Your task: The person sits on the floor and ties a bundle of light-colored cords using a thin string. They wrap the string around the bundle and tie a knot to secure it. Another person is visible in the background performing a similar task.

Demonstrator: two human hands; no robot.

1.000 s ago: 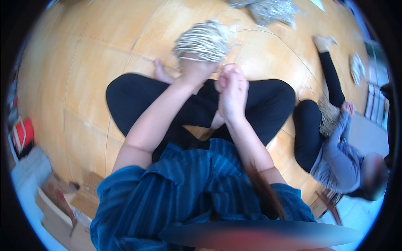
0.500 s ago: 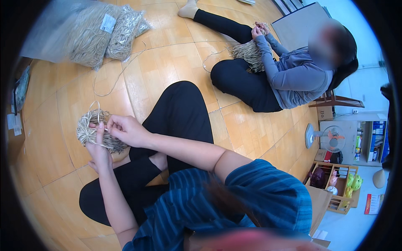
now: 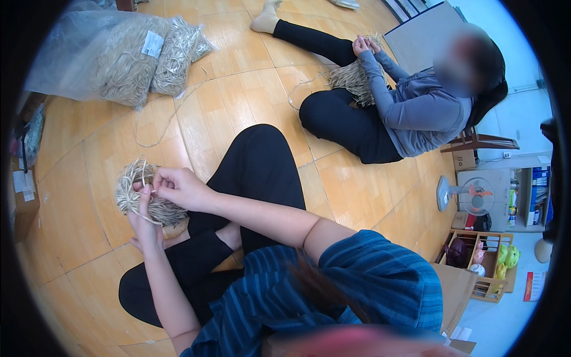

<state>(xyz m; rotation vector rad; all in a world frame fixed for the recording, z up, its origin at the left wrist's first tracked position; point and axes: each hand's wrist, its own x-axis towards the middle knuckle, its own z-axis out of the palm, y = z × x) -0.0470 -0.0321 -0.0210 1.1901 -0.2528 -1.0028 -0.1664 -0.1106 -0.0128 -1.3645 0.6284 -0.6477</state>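
Note:
A bushy bundle of beige cord [image 3: 129,189] is in front of me on the left, with a looped, rounded top and loose strands hanging toward my foot. My left hand [image 3: 144,225] closes around its near side, thumb raised against the cord. Against the upper right of the bundle is my right hand [image 3: 181,187], its fingertips pinched together on a thin strand close to my left thumb. The bundle hides some of the left fingers.
Clear plastic bags [image 3: 122,65] of beige cord lie at the far left, with a loose cord [image 3: 169,122] trailing over the wooden floor. A person [image 3: 410,113] sits at the right holding a similar bundle. A fan [image 3: 477,196] and a wooden rack [image 3: 470,250] stand farther right.
The cord loop that stood up above the bundle and by my left thumb is smaller. My right fingertips have shifted slightly along the strand. The whole view has moved a little.

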